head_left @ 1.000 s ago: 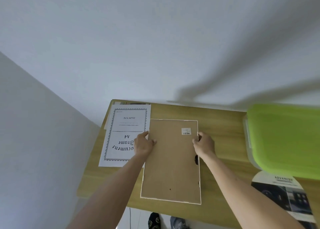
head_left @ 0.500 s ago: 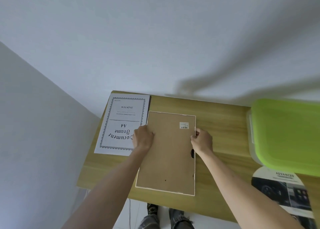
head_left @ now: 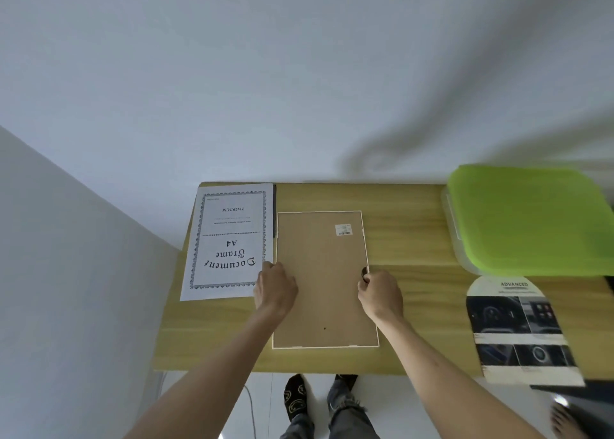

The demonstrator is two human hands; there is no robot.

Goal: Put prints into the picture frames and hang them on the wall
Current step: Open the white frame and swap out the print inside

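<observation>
Wooden table (head_left: 408, 319) | frame (head_left: 324, 282) face-down, centre | insert sheet (head_left: 229, 242) left of frame | green-lidded box (head_left: 531, 219), brochure (head_left: 518, 329) right of frame

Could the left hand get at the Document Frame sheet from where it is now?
Probably yes. The left hand rests on the left edge of the picture frame, and the Document Frame sheet lies flat right beside it on the table, uncovered, with nothing between them.

Wood table (head_left: 415, 239) vs pale walls (head_left: 299, 73); floor (head_left: 216, 405) prob. white tile.
</observation>
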